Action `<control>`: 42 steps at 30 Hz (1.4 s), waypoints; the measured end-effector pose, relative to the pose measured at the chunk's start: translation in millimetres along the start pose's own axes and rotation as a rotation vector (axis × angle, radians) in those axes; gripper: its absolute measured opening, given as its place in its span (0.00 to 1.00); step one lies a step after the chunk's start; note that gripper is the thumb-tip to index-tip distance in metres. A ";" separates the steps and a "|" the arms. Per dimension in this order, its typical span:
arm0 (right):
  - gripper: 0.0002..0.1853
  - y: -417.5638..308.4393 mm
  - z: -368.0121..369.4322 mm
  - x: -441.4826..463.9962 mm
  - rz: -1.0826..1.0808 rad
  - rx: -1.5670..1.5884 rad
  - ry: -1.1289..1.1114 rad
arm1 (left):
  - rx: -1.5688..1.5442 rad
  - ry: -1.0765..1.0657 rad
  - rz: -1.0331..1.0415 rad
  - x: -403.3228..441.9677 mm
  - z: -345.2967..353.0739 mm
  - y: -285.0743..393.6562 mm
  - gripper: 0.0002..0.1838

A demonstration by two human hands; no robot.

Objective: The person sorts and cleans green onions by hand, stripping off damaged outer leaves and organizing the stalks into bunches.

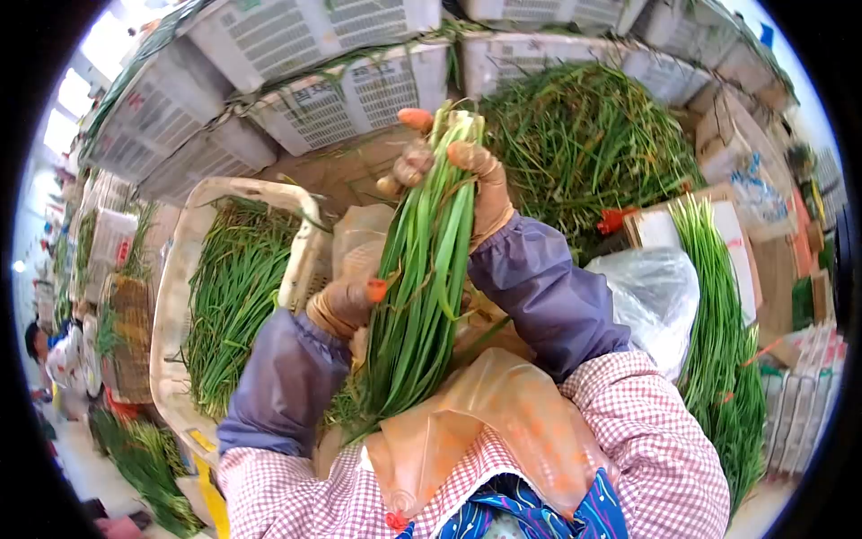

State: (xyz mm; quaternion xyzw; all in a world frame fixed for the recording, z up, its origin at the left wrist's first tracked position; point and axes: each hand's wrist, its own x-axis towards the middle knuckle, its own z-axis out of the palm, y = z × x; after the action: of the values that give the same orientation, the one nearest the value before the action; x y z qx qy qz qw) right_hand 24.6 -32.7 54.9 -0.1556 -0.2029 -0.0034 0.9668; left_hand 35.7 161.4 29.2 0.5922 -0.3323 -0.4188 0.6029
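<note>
A bunch of garlic chives (pixel 420 260) stands in front of my chest, its pale root ends up and its green leaves hanging towards my lap. Near the root end my right hand (pixel 485 184) is closed round it, the thumb on one side and fingertips showing on the other. Lower down, my left hand (pixel 341 305) holds the bunch's left edge, its thumb alongside the leaves and its other fingers hidden. Both hands wear brownish gloves, with orange covers on some fingertips. An orange-tinted plastic apron (pixel 485 404) covers my front below the bunch.
A white plastic crate (pixel 166 314) of chives stands at left. A large loose heap of chives (pixel 593 135) lies behind my right hand. At right are a clear plastic bag (pixel 651 296) and long tied chives (pixel 718 359). Stacked white crates (pixel 350 99) wall the far side.
</note>
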 end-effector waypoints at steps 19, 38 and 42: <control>0.25 -56.3 -18.4 -53.9 0.584 -0.899 0.450 | -0.422 0.413 -0.458 -6.0 53.8 8.9 0.28; 0.31 -130.0 -107.8 -67.7 0.186 -2.003 0.493 | -0.743 0.223 -0.395 -30.7 24.1 -47.8 0.31; 0.32 -63.4 -37.2 -54.0 0.389 -1.658 0.445 | -0.636 0.353 -0.436 -23.4 36.2 -29.8 0.30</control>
State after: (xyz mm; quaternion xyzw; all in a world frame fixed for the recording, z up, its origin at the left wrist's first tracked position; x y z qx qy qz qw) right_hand -14.9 -107.3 20.3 -0.8350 0.0881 -0.0151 0.5429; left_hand -10.1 168.1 4.7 0.4957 0.0547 -0.5103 0.7006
